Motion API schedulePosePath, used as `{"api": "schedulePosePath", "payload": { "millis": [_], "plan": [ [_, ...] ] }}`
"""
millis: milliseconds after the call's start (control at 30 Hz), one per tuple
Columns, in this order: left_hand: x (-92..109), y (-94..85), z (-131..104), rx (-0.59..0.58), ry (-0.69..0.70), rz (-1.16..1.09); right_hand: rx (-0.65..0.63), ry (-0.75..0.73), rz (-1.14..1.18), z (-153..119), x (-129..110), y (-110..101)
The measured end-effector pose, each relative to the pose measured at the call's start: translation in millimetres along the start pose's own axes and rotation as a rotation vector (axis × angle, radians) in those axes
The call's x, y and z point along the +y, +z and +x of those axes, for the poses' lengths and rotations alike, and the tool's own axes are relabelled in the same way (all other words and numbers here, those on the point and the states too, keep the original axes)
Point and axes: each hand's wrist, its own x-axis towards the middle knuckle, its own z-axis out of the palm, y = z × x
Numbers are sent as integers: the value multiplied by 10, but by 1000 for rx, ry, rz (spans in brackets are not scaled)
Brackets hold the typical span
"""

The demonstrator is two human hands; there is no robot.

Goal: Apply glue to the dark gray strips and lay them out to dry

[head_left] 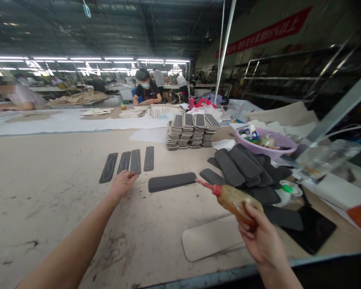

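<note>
Closed round an amber plastic bottle (235, 204), the right hand (260, 233) points its red nozzle (209, 186) leftward; the left hand (124, 185) bunches at four slim charcoal strips (135, 159), its hold unclear. Some, glossily streaked, look coated; bare dark-grey oblongs (172, 182) between the hands seem left to do. Heaped black slabs (233, 168) and a lilac plastic basin (258, 149) crowd the right.

Stained beige tabletop (57, 200) with dark strips (149, 158), pad stacks (188, 134), jumbled dark pile (243, 164), pale panel (210, 239).
</note>
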Motion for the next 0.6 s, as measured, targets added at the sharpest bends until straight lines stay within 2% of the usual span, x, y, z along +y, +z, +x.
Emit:
{"api": "schedulePosePath", "payload": {
  "millis": [100,167,400,600],
  "plan": [
    [376,109,-39,-214,350,-46,-2,-12,14,-3,-13,-10],
    [517,156,-38,-297,466,-5,-11,-23,17,4,-20,-31],
    [683,124,46,-372,512,161,-38,-46,52,19,-68,-108],
    [880,91,-52,-324,471,286,-43,-68,76,3,-98,-143]
  ]
}}
